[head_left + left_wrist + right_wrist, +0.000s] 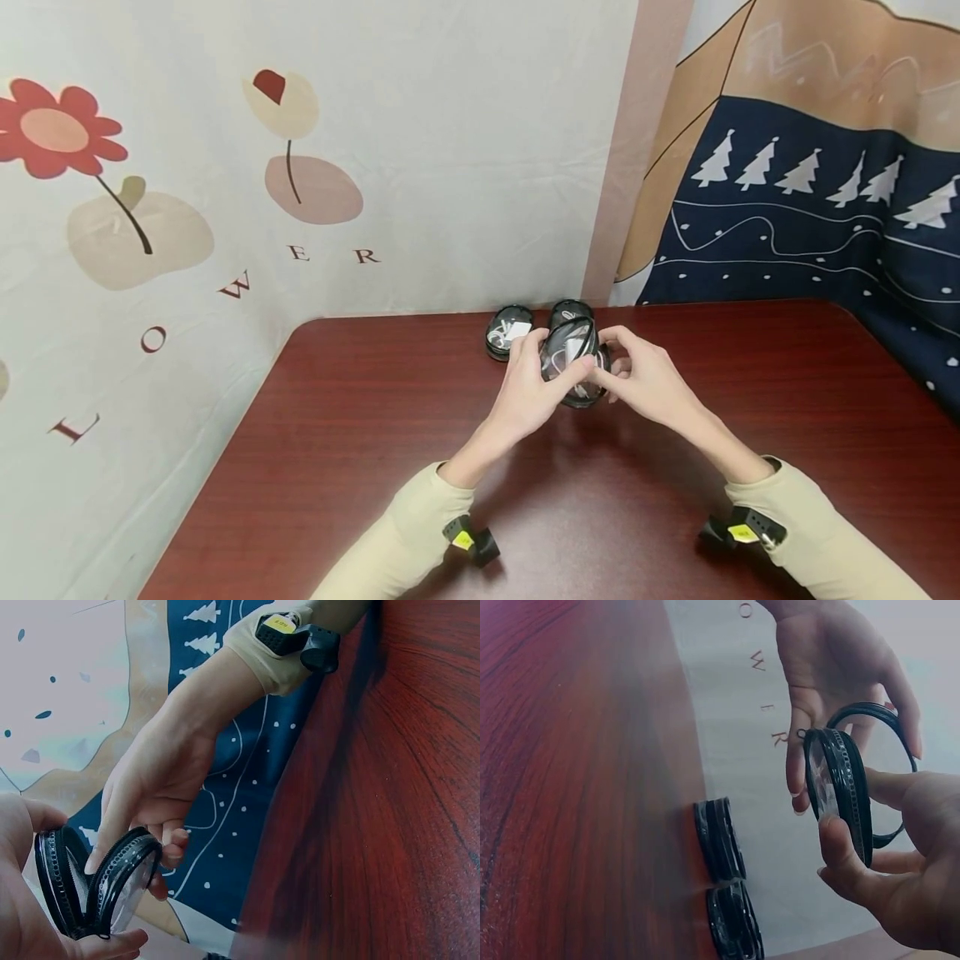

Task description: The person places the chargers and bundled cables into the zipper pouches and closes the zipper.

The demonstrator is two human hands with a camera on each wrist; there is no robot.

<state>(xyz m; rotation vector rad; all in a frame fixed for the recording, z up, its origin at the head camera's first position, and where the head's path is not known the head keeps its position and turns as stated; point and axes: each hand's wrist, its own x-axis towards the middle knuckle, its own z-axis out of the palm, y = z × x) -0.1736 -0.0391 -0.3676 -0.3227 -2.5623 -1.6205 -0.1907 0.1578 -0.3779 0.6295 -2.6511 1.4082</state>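
Both hands hold a round zip pouch (567, 350) with clear faces and black edging above the table. It is spread apart like a clamshell, its two halves joined at one edge in the left wrist view. My left hand (527, 390) grips one half between thumb and fingers. The other half (853, 795) is pinched by my right hand (651, 379), thumb on its clear face in the right wrist view. Something white and cord-like shows through the clear face; its kind is hard to tell.
Two similar round pouches, one at the left (509, 333) and one behind the hands (572, 309), lie at the back edge of the dark red table (390, 417). A printed curtain (465, 167) hangs right behind that edge.
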